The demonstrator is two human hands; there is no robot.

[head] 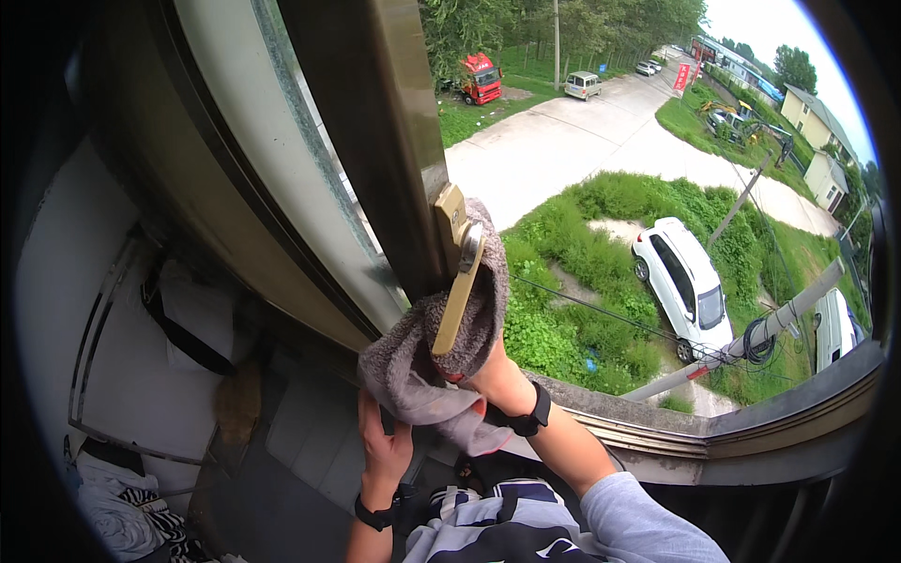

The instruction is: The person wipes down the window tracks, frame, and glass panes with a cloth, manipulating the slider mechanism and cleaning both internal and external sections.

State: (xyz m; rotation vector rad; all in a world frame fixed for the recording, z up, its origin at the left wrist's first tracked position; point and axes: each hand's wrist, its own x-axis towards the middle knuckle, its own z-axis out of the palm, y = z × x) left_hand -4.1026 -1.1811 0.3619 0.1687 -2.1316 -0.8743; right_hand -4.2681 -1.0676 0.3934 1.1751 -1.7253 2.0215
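A greyish-brown terry cloth [415, 359] with a reddish edge hangs in folds around the brass-coloured window handle [459, 299], on the dark metal frame [380, 141] of a window sash. My right hand [486, 369] is at the cloth, just below and beside the handle; the fabric covers most of its fingers. Under the left part of the cloth is my left hand [383, 440], fingers pointing up, partly hidden by the fabric. Whether it grips the cloth is not clear. Each wrist wears a black band.
The window sill track [633, 433] curves along the lower right. Outside the opening are a leaning utility pole [746, 345] with cables, a white car [686, 288] and a road. Inside at the left stand a white panel [141, 359] and a heap of clothes [116, 507].
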